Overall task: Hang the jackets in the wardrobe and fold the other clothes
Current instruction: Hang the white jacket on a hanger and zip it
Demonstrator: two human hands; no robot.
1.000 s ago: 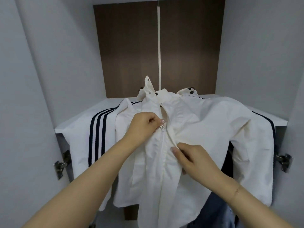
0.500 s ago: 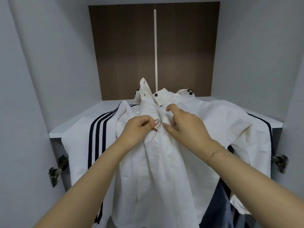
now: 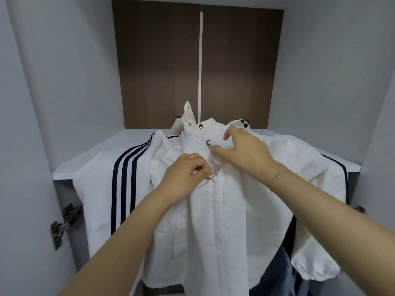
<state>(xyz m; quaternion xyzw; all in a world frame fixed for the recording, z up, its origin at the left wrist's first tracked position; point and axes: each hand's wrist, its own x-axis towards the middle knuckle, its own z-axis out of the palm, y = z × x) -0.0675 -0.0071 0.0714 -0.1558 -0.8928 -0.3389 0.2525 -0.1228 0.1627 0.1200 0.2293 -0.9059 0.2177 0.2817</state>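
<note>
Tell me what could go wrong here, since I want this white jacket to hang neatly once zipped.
The left hand pinches the zipper pull just below bunched collar fabric that the right hand grips; the slider may snag that cloth. The white jacket also overlaps the striped jacket behind, so tugging could drag or crease it.

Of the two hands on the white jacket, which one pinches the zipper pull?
The left hand pinches the metal zipper pull at the top of the closed zip. The right hand instead holds the fabric near the white jacket's collar.

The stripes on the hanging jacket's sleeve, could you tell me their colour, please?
Dark navy, nearly black, three stripes on white, in the head view.
</note>
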